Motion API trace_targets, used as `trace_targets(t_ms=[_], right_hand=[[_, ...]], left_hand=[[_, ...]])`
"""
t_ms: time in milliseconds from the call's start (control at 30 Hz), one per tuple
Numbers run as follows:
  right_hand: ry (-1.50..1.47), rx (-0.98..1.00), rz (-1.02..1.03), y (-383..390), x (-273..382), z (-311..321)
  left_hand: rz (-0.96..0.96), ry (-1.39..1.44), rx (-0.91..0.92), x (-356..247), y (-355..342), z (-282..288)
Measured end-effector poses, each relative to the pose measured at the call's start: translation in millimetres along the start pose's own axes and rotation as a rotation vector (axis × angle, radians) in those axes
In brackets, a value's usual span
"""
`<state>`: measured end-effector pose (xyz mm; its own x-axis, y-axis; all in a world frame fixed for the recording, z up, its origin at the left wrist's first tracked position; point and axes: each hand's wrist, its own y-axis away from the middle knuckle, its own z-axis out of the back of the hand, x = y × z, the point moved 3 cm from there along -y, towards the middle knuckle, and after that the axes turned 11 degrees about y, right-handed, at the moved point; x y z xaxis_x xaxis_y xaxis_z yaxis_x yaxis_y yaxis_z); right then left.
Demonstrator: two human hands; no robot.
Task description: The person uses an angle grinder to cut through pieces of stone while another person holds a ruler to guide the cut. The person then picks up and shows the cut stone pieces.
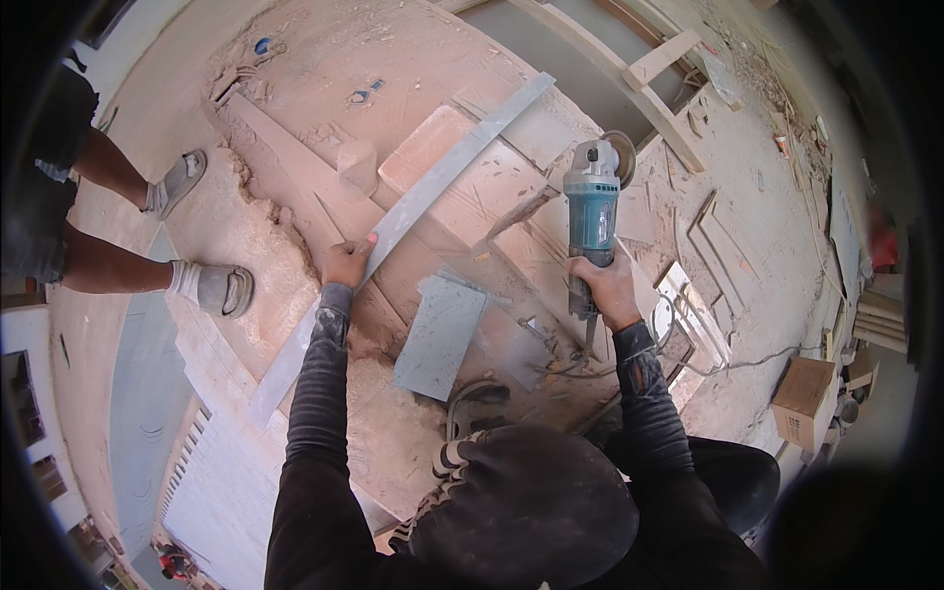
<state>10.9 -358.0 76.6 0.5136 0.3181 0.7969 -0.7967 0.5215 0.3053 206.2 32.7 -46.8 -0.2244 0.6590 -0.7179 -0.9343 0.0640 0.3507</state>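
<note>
A long, flat, light grey strip [447, 172] runs diagonally over the dusty slabs, from the upper middle down to the left. My left hand [346, 264] grips its edge about midway, the thumb on top and the other fingers mostly hidden. In my right hand [610, 288] is a teal and black angle grinder [593, 211], its fingers wrapped round the rear handle. The grinder's disc [620, 157] is at the far end, to the right of the strip and apart from it. Nearer me, between my forearms, lies a broken grey tile piece [440, 334].
Another person's legs [118, 265] stand at the left in dusty shoes. A thick pale slab [433, 143] lies beneath the strip. Wooden bars [654, 113] frame an area at the upper right. A cord [747, 362] trails rightward toward a cardboard box [801, 398].
</note>
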Motion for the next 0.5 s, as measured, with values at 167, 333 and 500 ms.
trace_targets(t_ms=[167, 333, 500], right_hand=[[0.044, 0.023, 0.104, 1, 9, -19], [0.069, 0.132, 0.103, 11, 30, -37], [0.095, 0.192, 0.17, 15, 35, -50]], left_hand=[[-0.054, 0.023, -0.094, 27, 22, 26], [0.008, -0.043, -0.102, 36, 33, 26], [0.126, -0.187, -0.146, 38, 37, 20]])
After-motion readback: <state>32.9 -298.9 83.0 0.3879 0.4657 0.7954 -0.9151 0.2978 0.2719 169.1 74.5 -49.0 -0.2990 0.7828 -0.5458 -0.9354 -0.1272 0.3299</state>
